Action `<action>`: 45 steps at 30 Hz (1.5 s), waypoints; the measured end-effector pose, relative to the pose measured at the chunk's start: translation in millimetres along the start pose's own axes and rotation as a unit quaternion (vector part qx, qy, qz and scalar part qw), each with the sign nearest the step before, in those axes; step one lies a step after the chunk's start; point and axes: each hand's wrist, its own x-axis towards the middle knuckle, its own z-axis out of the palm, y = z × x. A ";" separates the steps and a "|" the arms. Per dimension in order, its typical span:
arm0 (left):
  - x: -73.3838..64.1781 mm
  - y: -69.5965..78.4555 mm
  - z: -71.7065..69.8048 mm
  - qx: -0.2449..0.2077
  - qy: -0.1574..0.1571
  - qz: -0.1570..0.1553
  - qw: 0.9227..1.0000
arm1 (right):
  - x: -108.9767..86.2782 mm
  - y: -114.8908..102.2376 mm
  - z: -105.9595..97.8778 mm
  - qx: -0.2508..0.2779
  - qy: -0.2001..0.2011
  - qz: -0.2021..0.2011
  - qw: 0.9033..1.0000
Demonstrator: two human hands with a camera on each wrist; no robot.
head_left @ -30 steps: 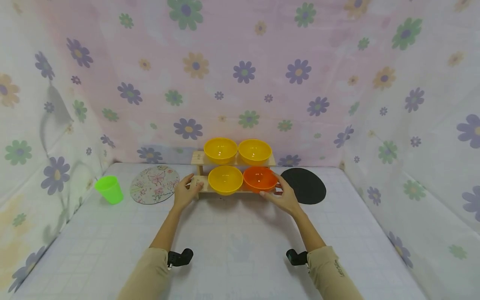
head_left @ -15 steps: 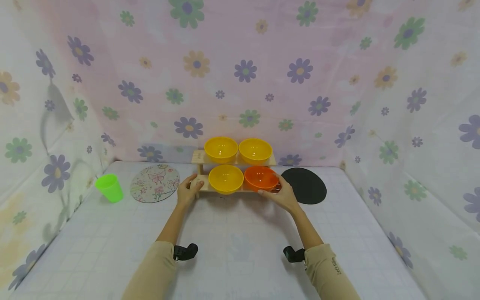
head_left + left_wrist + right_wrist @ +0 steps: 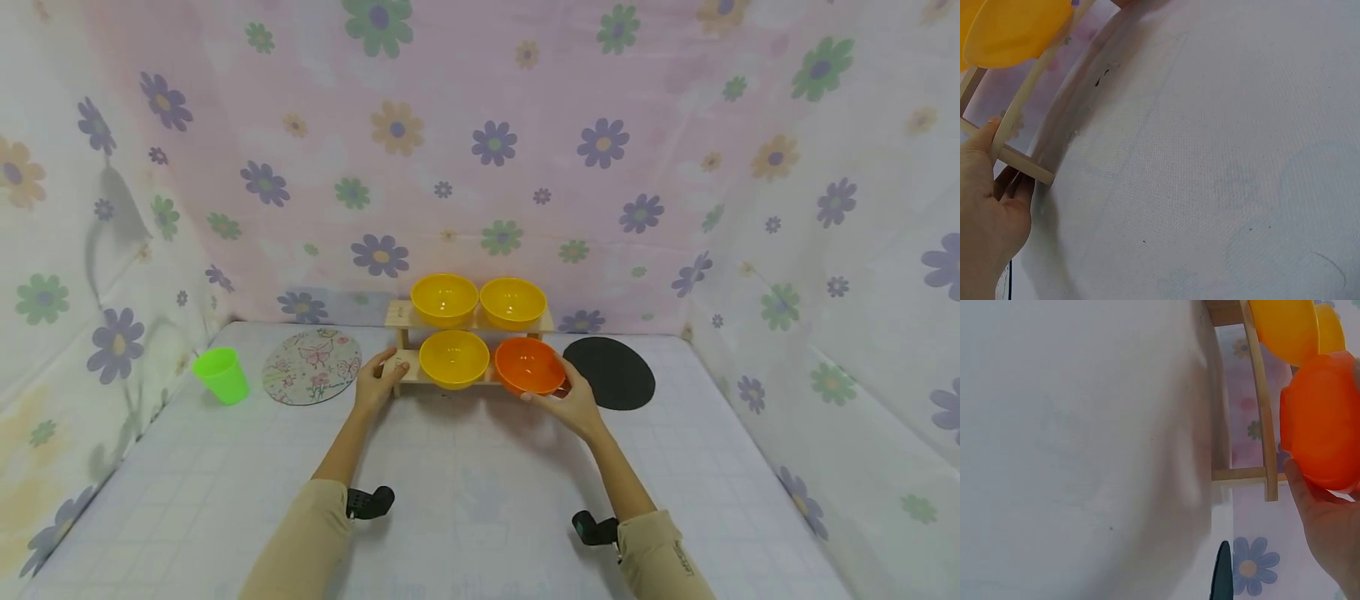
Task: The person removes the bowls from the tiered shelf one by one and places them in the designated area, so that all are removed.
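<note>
My right hand (image 3: pixel 573 406) grips an orange bowl (image 3: pixel 527 365) by its right side, and in the right wrist view the orange bowl (image 3: pixel 1322 422) appears raised off the lower shelf. A two-tier wooden rack (image 3: pixel 403 367) stands at the back of the table. My left hand (image 3: pixel 373 385) holds the left end of its lower shelf, thumb on top; the left wrist view shows the hand (image 3: pixel 991 206) around the rack's end. On that shelf sits a yellow bowl (image 3: pixel 453 358). The upper shelf bears two more, a left yellow bowl (image 3: pixel 444 298) and a right yellow bowl (image 3: pixel 513 302).
A bright green cup (image 3: pixel 222 377) stands at the far left of the table. Beside it lies a round patterned mat (image 3: pixel 312 367). To the right of the rack is a round black mat (image 3: pixel 611 373). Flowered cloth (image 3: pixel 487 167) encloses the back and sides.
The orange bowl has come off the lower shelf in my right hand, shifting slightly right and toward me. My left hand stays on the rack's left end.
</note>
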 end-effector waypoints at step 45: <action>0.0 -2.8 1.3 -0.020 0.014 0.008 1.000 | -55.3 -22.8 84.6 0.073 -0.179 -0.045 0.980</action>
